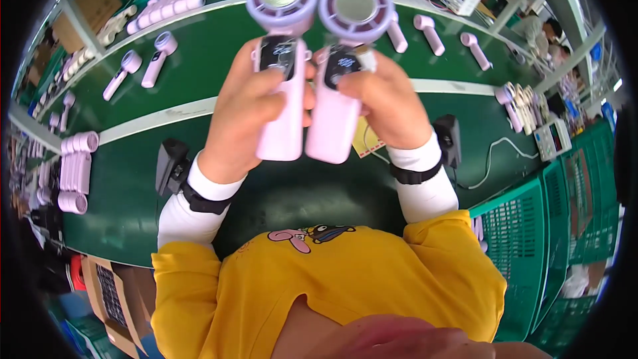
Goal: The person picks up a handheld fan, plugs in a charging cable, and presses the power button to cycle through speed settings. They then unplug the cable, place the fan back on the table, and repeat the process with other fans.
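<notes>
Two pink handheld fans stand upright side by side in front of me, their round lilac heads at the top. My left hand [242, 110] is wrapped round the left handheld fan [282, 136], its thumb on the front below the dark display panel. Around the right handheld fan [331, 134] my right hand [392, 103] is closed, the thumb pressed at the lower edge of its dark panel. The two heads are close together. Behind the fans, the fingers are partly hidden. A yellow paper [367, 138] lies on the table just beyond my right wrist.
More pink fans [156, 66] lie on the green conveyor [219, 40] ahead. A stack of pink fans [75, 173] sits at the table's left. To the right are a small white meter [553, 139], a white cable [490, 153] and green crates [508, 246]. Another person's hands show at the far side.
</notes>
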The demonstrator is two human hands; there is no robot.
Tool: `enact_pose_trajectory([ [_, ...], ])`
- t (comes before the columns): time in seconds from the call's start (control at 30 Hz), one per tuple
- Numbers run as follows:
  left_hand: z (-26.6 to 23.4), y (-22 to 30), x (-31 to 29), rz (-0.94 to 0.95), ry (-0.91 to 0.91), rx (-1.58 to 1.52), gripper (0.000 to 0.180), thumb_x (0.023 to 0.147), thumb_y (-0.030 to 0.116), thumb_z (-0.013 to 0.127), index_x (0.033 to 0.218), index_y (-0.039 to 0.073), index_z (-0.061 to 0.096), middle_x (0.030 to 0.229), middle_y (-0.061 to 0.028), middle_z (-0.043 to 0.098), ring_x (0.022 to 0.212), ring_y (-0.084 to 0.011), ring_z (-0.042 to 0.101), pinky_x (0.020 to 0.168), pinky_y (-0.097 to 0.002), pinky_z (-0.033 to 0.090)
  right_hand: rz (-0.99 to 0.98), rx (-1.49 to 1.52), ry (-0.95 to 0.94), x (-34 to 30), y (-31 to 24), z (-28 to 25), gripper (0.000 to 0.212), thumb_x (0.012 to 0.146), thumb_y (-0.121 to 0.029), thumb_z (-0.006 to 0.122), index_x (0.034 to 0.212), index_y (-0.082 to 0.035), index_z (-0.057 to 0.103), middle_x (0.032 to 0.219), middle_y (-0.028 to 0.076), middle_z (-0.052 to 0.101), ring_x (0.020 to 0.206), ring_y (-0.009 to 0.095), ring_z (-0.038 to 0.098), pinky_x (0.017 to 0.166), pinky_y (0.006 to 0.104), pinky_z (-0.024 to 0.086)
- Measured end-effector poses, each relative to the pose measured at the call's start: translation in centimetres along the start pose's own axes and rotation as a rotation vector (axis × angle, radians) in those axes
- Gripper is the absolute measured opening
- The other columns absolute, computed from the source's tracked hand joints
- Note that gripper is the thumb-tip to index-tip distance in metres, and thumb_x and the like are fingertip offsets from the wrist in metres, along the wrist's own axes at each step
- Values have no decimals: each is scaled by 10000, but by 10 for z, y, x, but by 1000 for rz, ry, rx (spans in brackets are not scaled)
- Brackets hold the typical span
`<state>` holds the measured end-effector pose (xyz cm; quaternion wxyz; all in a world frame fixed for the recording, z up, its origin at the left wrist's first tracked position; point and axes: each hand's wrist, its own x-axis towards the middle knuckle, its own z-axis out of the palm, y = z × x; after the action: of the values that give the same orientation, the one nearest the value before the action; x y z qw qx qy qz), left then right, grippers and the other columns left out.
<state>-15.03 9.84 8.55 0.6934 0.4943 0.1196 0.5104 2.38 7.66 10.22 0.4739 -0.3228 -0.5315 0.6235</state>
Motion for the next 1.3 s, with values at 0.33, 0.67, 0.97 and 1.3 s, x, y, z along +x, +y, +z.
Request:
enact_pose_trajectory([
  [0.33, 16, 10, -4, 174, 17, 318, 523, 683, -78, 415, 1175, -24, 243, 958, -119, 500, 746, -144, 528, 590, -284, 461, -298, -219, 133, 7, -16, 13, 461, 660, -101, 518, 1091, 51, 458, 927, 126, 578, 855, 186, 562, 768, 292, 444],
  [0.67, 6, 9, -16, 253, -41, 403, 557, 682, -91, 439, 1185, -38, 205, 961, -121, 487, 732, -127, 515, 585, -255, 446, -232, 19, 5, 1, -12, 19, 364, 716, -30, 528, 1073, 26, 484, 887, 84, 577, 800, 160, 555, 738, 287, 445],
  [0.97, 12, 13, -18, 213, -17, 328, 600, 665, -90, 475, 1193, -35, 193, 943, -106, 494, 724, -111, 500, 596, -237, 426, -206, 46, -33, 1, -15, 21, 399, 692, -28, 534, 1080, 36, 468, 865, 111, 579, 788, 186, 579, 725, 330, 483],
  [1.3, 12, 13, -20, 250, -58, 277, 592, 670, -85, 462, 1193, -30, 191, 933, -97, 495, 721, -112, 498, 598, -237, 416, -203, 95, -90, -1, -14, 23, 398, 680, -23, 531, 1068, 40, 468, 869, 122, 579, 753, 203, 589, 698, 352, 505],
])
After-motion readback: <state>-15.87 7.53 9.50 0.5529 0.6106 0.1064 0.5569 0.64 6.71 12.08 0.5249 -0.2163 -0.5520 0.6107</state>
